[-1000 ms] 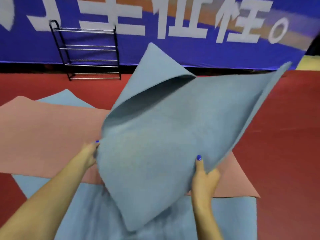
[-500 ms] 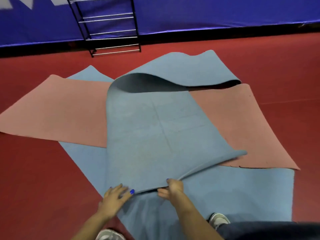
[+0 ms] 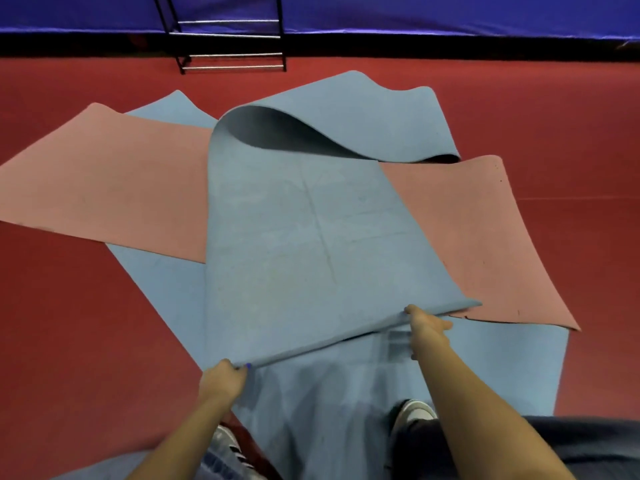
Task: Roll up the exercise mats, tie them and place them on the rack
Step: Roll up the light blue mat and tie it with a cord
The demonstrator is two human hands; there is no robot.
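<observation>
Currently: top blue mat [image 3: 311, 237], frame centre, draped over pink mat [image 3: 104, 188]; long axis runs from near edge toward rack [image 3: 230, 46], upper centre. Left hand [image 3: 223, 379] pinches near-left corner; right hand [image 3: 427, 327] grips near edge, fingers curled under.

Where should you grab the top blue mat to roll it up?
Grab the top blue mat by its near short edge, one hand at each corner, as the left hand and right hand do. That edge is free and lifted; the far end is folded.
</observation>
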